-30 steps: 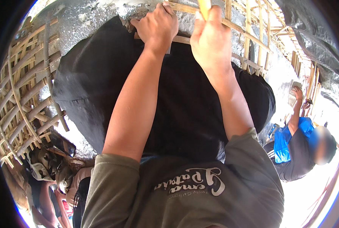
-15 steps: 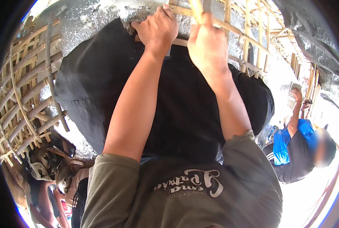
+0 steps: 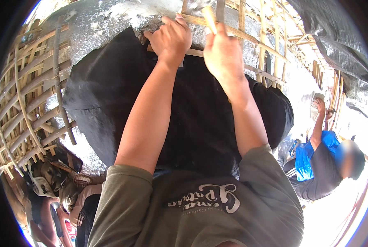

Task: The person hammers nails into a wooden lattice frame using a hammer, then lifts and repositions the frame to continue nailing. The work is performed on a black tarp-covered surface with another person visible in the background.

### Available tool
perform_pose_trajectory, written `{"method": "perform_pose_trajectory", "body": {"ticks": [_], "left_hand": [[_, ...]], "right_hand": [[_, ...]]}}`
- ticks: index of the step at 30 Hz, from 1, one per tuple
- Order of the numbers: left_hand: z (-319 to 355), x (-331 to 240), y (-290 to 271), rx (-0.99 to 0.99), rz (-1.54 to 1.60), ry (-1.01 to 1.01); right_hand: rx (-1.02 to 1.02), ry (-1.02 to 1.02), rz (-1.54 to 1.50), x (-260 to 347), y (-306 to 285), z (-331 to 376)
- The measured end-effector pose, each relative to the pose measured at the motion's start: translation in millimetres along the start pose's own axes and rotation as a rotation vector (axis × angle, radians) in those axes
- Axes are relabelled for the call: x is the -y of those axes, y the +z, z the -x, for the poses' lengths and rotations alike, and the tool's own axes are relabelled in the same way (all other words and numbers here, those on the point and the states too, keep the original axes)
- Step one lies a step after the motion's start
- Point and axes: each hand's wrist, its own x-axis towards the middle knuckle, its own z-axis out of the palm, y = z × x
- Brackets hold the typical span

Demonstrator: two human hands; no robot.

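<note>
A bamboo lattice [image 3: 250, 38] of crossed split strips slants from the upper middle toward the upper right. My left hand [image 3: 170, 41] rests with curled fingers at its near left end, where one strip passes beneath the hand. What the fingertips press on is partly hidden. To its right, my right hand [image 3: 224, 53] is wrapped round a pale wooden stick [image 3: 209, 17] that points up and slightly left above the lattice. The lower part of the stick is hidden in the fist. Below both hands spreads a large black cloth [image 3: 192, 107].
Another bamboo lattice [image 3: 31, 94] stands at the left. A grey, whitish-mottled surface [image 3: 105, 24] lies beyond the hands. Dark plastic sheeting [image 3: 336, 45] hangs at upper right. One person [image 3: 326, 168] with raised arms is at the right; other people [image 3: 48, 210] are partly visible at lower left.
The lattice and both hands sit slightly lower in the picture. The stick's upper end, cut off before, now shows, and it leans a little more left. Both hands keep their closed shape.
</note>
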Motion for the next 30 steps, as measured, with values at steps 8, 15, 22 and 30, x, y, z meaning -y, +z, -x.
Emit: {"method": "perform_pose_trajectory", "body": {"ticks": [8,15,22,30], "left_hand": [[-2.0,7.9,8.6,-0.099,-0.024,0.065],[-0.7,2.0,4.6,-0.017,0.014,-0.014],[-0.4,1.6,3.9,0.024,0.007,0.006],[-1.5,-0.4,-4.2,0.073,0.035,-0.066]], "right_hand": [[0.099,-0.047,0.11,-0.2,27.2,3.1],[-0.095,-0.08,-0.044,0.8,-5.4,-1.6],[0.106,-0.045,0.089,-2.5,30.0,3.6],[-0.054,-0.067,-0.075,1.5,-2.0,-3.5]]}}
